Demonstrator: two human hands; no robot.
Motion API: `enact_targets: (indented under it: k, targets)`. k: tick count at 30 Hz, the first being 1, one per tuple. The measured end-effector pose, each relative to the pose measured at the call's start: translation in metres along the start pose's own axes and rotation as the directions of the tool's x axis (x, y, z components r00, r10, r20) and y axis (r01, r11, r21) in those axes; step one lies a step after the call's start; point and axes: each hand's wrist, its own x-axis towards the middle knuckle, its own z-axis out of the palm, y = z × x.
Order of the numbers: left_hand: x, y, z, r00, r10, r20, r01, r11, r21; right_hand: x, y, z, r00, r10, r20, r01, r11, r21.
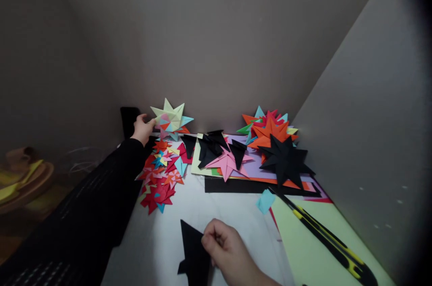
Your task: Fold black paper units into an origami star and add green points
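Observation:
My left hand (143,129) reaches to the back left, its fingertips closed at the left edge of a pale green folded paper star (173,115). That star stands upright near the wall, with other coloured stars behind and below it. Down at the front, my right hand (226,248) pinches a black folded paper piece (195,252) by its right edge, thumb against curled fingers. The piece has a sharp upper tip and a small flap on its left side; its lower end runs out of view. More black folded pieces (211,146) lie beyond, beside a pink paper star (227,163).
Small red and mixed stars (158,187) lie at left. A black star (286,160) leans on an orange star (272,132) and others at right. A yellow-and-black utility knife (324,232) rests on pale green paper (293,245). Grey walls enclose the back and right.

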Motion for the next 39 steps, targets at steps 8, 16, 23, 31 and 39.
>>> enact_targets:
  k: [8, 16, 23, 31, 39]
  targets:
    - [-0.050, 0.025, -0.020, 0.987, -0.012, -0.160, 0.023, 0.997, 0.070, -0.002, -0.005, 0.002, 0.998, -0.024, -0.066, 0.025, 1.000, 0.012]
    - [-0.223, 0.076, -0.047, 0.959, 0.107, 0.261, -0.096, 0.994, -0.056, 0.002, -0.010, -0.006, 0.920, -0.086, -0.382, 0.140, 0.984, 0.114]
    - [-0.326, 0.053, -0.081, 0.597, -0.154, 0.787, 0.445, 0.880, -0.165, -0.007, -0.012, -0.001, 0.950, -0.171, -0.262, 0.186, 0.982, 0.032]
    - [-0.324, 0.043, -0.092, 0.593, -0.208, 0.778, 0.381, 0.923, -0.044, -0.006, -0.013, -0.001, 0.989, -0.092, -0.115, 0.086, 0.995, -0.051]
    - [-0.319, 0.051, -0.102, 0.561, -0.188, 0.806, 0.285, 0.958, 0.025, -0.011, -0.015, -0.002, 0.979, -0.103, -0.174, 0.098, 0.995, -0.036]
